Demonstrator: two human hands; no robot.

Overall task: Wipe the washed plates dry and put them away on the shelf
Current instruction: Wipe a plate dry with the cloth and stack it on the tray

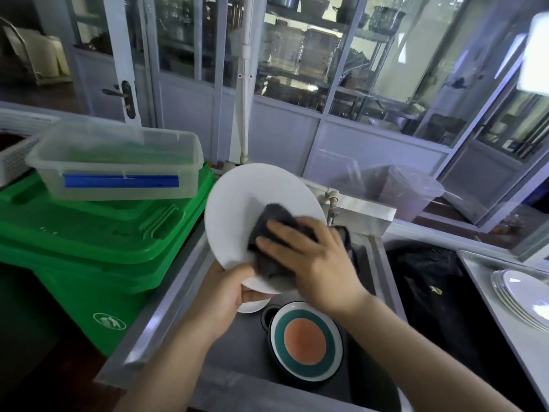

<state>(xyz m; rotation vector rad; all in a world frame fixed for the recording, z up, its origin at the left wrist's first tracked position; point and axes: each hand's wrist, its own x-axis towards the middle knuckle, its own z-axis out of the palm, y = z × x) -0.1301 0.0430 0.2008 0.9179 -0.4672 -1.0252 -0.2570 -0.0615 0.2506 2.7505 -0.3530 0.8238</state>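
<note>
Head view: the left hand grips the lower rim of a white plate, tilting it up over the sink, likely so its face meets the wiping and any drips fall into the basin. The right hand presses a dark cloth flat against the plate, fingers spread. An orange-and-teal plate waits in the sink below. A stack of white plates sits on the counter at right, probably already dried.
</note>
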